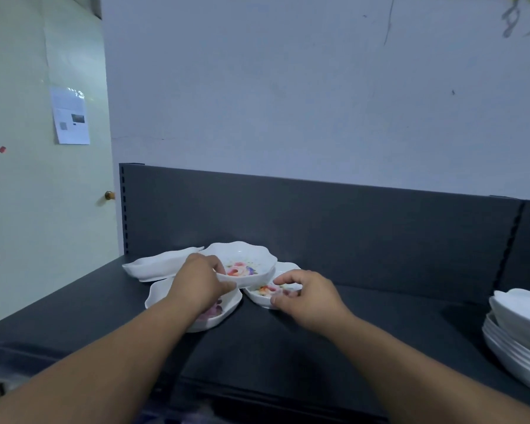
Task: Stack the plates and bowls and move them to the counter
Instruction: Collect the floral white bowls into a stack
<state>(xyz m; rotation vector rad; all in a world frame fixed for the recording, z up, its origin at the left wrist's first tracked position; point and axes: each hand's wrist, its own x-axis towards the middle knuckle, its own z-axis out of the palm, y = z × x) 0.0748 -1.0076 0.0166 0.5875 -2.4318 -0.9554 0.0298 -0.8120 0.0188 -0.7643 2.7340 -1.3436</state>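
Several white wavy-rimmed dishes with floral prints sit on a dark shelf [288, 347]. My left hand [201, 281] grips the near rim of a floral bowl [245, 261], which is raised and tilted over the others. Under my left wrist lies another floral dish [224, 310], partly hidden. My right hand [306, 296] pinches the near edge of a small floral dish [273, 290] resting on the shelf. A plain white dish [156, 264] lies at the back left.
A stack of white plates and bowls [520, 335] stands at the right edge of the shelf. A dark back panel [349, 228] rises behind the dishes. A pale door with a knob [109, 195] is at the left.
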